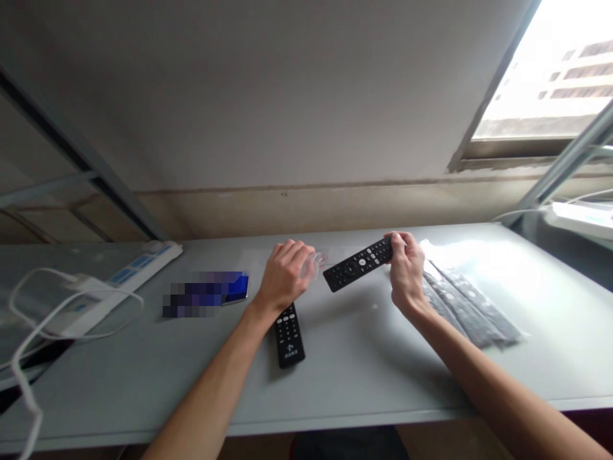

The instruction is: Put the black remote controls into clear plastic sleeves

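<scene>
Raised above the grey tabletop (pixel 354 358), a black remote control (pixel 357 265) slants down to the left. My right hand (pixel 407 268) grips its upper right end between thumb and fingers. My left hand (pixel 287 271) is closed around a crumpled clear plastic bag (pixel 313 265), just left of the remote's lower end. A second black remote (pixel 290 338) lies on the table beneath my left wrist, its far end hidden. Right of my right hand lie several dark remotes in clear plastic wrapping (pixel 469 300), partly covered by the hand.
At the left lie a phone-like device (pixel 237 289), partly pixelated, and a white power strip (pixel 129 281) with looping white cables (pixel 29 345). Grey metal bars (pixel 110 191) slope at both sides. A wall (pixel 306 128) runs behind the table, with a window (pixel 550 89) upper right.
</scene>
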Motion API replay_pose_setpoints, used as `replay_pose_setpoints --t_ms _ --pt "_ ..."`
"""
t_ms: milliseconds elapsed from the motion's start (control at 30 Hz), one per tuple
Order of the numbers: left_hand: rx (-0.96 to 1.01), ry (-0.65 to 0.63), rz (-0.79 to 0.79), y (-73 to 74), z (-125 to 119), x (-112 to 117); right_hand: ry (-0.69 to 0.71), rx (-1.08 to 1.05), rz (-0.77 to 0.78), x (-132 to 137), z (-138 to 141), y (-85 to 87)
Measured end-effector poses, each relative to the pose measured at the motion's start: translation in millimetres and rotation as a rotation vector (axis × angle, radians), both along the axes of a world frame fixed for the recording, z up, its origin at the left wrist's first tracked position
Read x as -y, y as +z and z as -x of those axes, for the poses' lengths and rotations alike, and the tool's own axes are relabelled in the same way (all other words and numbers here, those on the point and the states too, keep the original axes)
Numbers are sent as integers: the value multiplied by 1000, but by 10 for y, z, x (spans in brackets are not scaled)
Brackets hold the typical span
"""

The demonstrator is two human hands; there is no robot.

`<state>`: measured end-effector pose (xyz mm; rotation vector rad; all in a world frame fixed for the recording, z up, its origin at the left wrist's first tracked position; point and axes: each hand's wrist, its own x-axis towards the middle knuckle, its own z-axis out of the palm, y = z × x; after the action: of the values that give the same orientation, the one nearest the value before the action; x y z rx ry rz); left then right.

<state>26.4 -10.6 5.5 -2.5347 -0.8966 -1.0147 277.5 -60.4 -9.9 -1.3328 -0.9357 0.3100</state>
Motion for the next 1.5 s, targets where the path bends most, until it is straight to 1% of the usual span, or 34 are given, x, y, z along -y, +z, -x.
replay_pose_setpoints --t_ms 67,167,267,400,500,600,700,767,833,900,967,1033,1100,1167,1233,1333,1400,1500 --pt "-1 12 36 -21 9 -13 -29 13 -20 -12 -42 -22" --pt "-27 23 63 -37 19 -28 8 -49 -9 -12 -52 -43" --pt "-51 30 85 -35 6 -23 34 -68 7 5 -9 -39" --pt "-69 24 110 -23 -9 -2 42 -35 1 48 71 19" --pt "-75 27 151 -17 -1 2 74 -39 12 108 154 85" --pt "-57 57 174 -15 1 1 192 -58 26 208 293 133" --pt "-60 48 154 -32 -23 22 403 -14 76 330 480 118" --pt "-88 -11 145 -56 -53 57 541 38 110 394 593 70" --pt "-123 -91 156 -84 -90 103 615 71 122 426 666 9" --pt "-122 -154 176 -104 -127 144 612 75 126 423 687 -38" --pt "-89 -186 189 -107 -153 164 563 60 111 394 664 -55" --pt "-71 -191 187 -92 -156 153 492 36 85 352 610 -35" --pt "-64 -155 168 -63 -132 117 397 0 52 309 538 12" --pt "-37 -81 142 -31 -89 71 305 -44 21 271 462 70" --pt "-6 2 138 -8 -45 33 259 -89 -15 247 405 118" --pt "-19 98 202 -3 -17 15 304 -134 -51 247 395 152" --pt "-51 142 253 -16 -24 25 373 -146 -57 267 437 146" --pt "-57 181 255 -28 -37 48 495 -127 -29 307 521 107"
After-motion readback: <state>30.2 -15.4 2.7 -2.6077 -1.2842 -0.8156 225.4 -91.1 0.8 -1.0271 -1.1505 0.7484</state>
